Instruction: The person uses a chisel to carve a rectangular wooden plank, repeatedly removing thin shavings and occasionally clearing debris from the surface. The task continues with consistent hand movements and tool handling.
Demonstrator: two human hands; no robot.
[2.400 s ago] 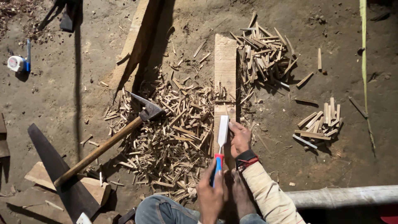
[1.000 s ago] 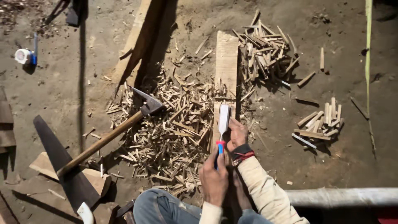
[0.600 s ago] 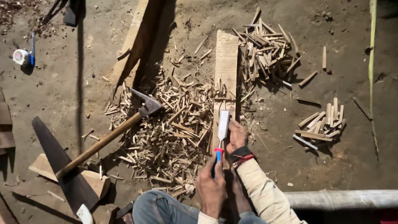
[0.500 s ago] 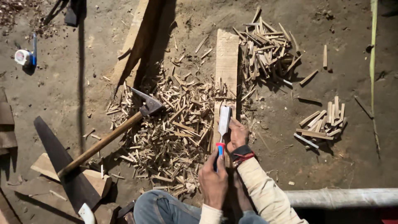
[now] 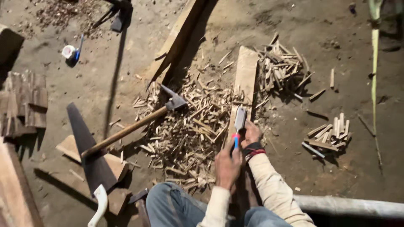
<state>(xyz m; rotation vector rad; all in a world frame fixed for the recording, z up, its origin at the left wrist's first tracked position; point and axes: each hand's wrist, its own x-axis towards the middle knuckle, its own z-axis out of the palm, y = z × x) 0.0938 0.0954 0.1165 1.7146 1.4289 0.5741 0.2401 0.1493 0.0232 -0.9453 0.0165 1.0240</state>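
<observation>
Hands meet over a long wooden plank (image 5: pixel 245 80) that lies flat on the dirt floor (image 5: pixel 328 176), running away from the person. The left hand (image 5: pixel 228 166) is wrapped around the red-and-blue handle of a broad-bladed knife (image 5: pixel 238 125), fingers curled tight on the grip, the pale blade pointing away along the plank. The right hand (image 5: pixel 251 133), with a dark and red wristband, rests on the plank just beside the blade; its fingers are bent down onto the wood, but whether they pinch a small piece there cannot be told.

Left of the plank spreads a wide litter of split wood slivers (image 5: pixel 189 134). On that litter lies a hatchet (image 5: pixel 134 126), its steel head near the plank and its wooden handle slanting down to the left. A heap of short cut sticks (image 5: pixel 282 69) sits right of the plank's far end, and a smaller stack of sticks (image 5: pixel 330 136) lies well apart to the right. A hand saw (image 5: pixel 86 147) with a white grip rests on scrap boards at lower left. A grey pipe (image 5: pixel 349 206) crosses the lower right corner.
</observation>
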